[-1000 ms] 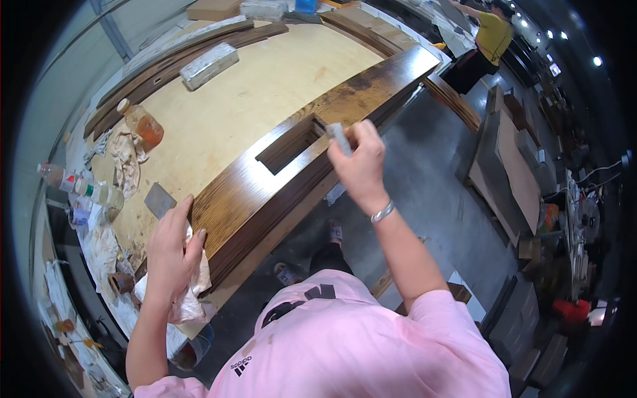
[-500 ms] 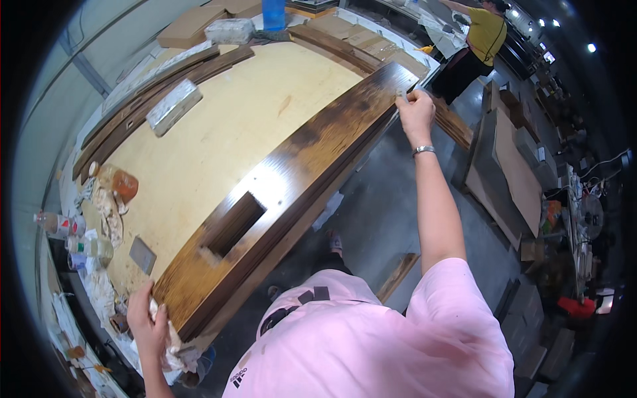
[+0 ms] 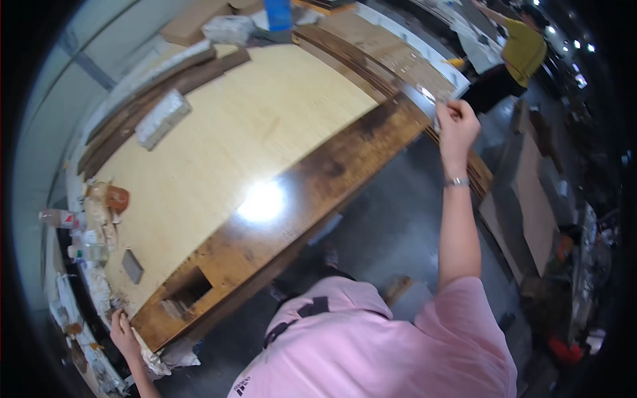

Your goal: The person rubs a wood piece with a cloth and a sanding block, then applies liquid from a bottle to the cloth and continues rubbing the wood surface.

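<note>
A long dark-stained wooden board (image 3: 312, 186) with a glossy top lies slantwise along the front edge of a pale plywood table (image 3: 232, 139). Near its left end it has a rectangular cut-out (image 3: 189, 288). My right hand (image 3: 456, 126) is stretched out to the board's far end, fingers closed on a small pale flat piece (image 3: 436, 111) held against that end. My left hand (image 3: 123, 333) sits at the board's near left corner, fingers bent, beside a crumpled white rag (image 3: 159, 361). Whether it grips anything is unclear.
A grey block (image 3: 162, 118), a small grey pad (image 3: 133, 266), bottles (image 3: 63, 217) and an orange-capped jar (image 3: 116, 198) sit on the table's left. Dark planks (image 3: 152, 99) line its far side. A person in a yellow shirt (image 3: 524, 46) stands at upper right. Boards lean at right (image 3: 531, 192).
My right hand has gone from the cut-out along the board to its far end. My left hand has slid off the board top to its near left corner.
</note>
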Motion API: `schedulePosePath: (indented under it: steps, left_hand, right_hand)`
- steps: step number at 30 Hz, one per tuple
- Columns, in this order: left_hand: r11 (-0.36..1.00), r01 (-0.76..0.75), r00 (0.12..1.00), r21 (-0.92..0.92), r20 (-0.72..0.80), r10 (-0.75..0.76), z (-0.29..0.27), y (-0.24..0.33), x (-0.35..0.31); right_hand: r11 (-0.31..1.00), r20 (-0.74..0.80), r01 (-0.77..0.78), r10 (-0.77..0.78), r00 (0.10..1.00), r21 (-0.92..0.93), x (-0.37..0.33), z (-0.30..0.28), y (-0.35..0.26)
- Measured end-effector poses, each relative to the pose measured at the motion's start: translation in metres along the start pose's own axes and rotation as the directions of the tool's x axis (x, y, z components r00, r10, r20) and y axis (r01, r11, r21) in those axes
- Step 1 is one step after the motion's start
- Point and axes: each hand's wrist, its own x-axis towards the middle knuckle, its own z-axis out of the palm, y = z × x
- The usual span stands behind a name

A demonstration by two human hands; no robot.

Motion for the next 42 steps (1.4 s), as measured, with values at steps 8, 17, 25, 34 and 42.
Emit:
schedulePosePath:
  steps: [8, 17, 25, 34, 42]
  left_hand:
    - [0.949, -0.004, 0.975, -0.314, -0.213, -0.067, 0.013, 0.106, 0.001]
    - [0.673, -0.436, 0.893, -0.598, -0.197, 0.404, 0.028, 0.278, -0.022]
    - [0.720, -0.331, 0.933, -0.609, -0.325, 0.155, 0.028, 0.205, -0.066]
    - [0.680, -0.345, 0.924, -0.647, -0.360, 0.126, 0.009, 0.175, -0.093]
    - [0.785, 0.359, 0.560, -0.505, -0.556, -0.614, -0.023, -0.061, -0.124]
  right_hand:
    - [0.675, 0.506, -0.378, 0.008, 0.862, 0.634, -0.093, 0.050, -0.104]
    - [0.411, 0.876, -0.784, -0.340, 0.342, 0.465, -0.235, 0.109, -0.234]
    - [0.529, 0.934, -0.793, -0.331, 0.132, 0.300, -0.293, 0.117, -0.263]
    - [0.521, 0.881, -0.801, -0.473, 0.016, 0.294, -0.337, 0.113, -0.294]
    - [0.770, 0.764, 0.279, -0.626, 0.157, 0.574, -0.329, 0.106, -0.286]
